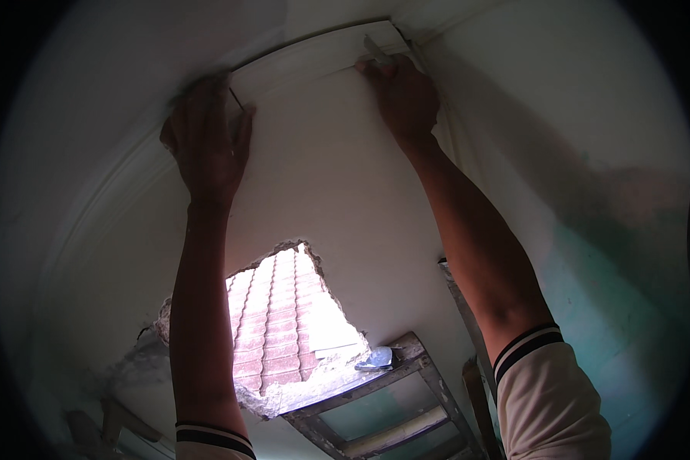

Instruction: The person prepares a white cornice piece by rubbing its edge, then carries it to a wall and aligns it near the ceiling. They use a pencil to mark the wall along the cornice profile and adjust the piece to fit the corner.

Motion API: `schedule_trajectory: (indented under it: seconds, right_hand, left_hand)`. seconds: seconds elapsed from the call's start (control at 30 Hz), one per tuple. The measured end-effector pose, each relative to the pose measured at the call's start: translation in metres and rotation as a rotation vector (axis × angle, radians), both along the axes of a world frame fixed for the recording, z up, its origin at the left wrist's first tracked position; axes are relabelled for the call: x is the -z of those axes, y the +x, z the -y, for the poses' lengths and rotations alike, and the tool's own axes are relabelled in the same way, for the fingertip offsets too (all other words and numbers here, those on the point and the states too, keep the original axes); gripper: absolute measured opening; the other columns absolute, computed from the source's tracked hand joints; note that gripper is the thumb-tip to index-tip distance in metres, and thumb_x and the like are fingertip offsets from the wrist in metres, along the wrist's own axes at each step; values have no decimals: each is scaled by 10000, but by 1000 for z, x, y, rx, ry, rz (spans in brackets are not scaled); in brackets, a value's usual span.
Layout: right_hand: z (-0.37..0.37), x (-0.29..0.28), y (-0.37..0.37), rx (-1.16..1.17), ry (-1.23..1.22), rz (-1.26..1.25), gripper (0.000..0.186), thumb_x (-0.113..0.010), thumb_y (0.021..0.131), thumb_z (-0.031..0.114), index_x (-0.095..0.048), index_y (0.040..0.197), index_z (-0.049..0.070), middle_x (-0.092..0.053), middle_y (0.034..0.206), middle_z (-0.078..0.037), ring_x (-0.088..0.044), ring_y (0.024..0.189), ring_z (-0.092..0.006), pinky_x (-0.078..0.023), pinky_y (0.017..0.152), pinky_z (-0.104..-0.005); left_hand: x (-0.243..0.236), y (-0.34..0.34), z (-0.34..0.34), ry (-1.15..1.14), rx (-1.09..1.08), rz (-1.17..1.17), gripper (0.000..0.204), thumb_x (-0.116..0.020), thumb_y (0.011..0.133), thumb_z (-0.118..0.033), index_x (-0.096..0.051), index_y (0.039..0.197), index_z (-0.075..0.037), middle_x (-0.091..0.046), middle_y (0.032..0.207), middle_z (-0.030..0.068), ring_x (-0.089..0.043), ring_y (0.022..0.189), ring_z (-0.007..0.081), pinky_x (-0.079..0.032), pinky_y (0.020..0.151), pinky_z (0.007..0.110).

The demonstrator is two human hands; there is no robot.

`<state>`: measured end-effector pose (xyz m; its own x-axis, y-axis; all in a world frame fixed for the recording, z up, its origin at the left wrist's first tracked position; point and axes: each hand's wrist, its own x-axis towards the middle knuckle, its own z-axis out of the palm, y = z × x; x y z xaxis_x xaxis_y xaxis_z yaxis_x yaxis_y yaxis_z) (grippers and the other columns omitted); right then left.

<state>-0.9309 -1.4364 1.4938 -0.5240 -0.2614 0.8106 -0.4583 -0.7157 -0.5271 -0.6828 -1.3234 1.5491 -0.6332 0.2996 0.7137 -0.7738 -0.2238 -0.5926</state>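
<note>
Both arms were raised overhead from the lower edge, nearly straight at the elbow, each in a pale sleeve with dark bands at the cuff.

Left hand [205, 146]: back of hand toward the camera, fingers spread and extended upward, pressed flat against the white moulding strip [314, 54] where it met the wall. The hand was open rather than clenched. A thin dark sliver, possibly a nail or small tool [236, 98], showed just beside the index finger (too small to identify; could not tell whether the fingers pinched it).

Right hand [402, 96]: wrist bent slightly inward, fingers curled against the lower edge of the same strip, near its right end by the corner. A small pale, blade-like object [377, 50] stuck out above the fingertips; the hand appeared to be gripping it, though the grip itself was hidden behind the knuckles.

The moulding strip ran in a curve (fisheye bend) along the junction of wall and ceiling, spanning between the two hands.

Below, between the forearms, a ragged hole [284, 330] in the plaster wall [337, 184] let in bright daylight; reddish roof tiles were visible through it. A wooden ladder [406, 383], paint-spattered, leaned against the wall at lower right, touching the hole's lower edge.
</note>
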Motion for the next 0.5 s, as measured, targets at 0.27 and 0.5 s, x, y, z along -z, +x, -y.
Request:
schedule_trajectory:
  seconds: [0.27,0.5]
  right_hand:
    - [-4,-2,-1,-16,42,-19,522,-732,872,573,-713,1018,72,-775,945,-88,-748,928,-304,-561,850,-456]
    - [0,-2,0,-19,10,-17,524,-729,867,582,-711,1010,77,-766,915,-102,-745,913,-317,-562,837,-463]
  left_hand:
    - [2,2,1,-28,-17,13,571,-790,908,-337,-605,1409,-132,-636,1344,81,-579,1248,275,-365,1074,468]
    - [2,3,2,-41,-35,7,576,-796,900,-341,-607,1397,-117,-637,1346,86,-579,1256,273,-367,1069,454]
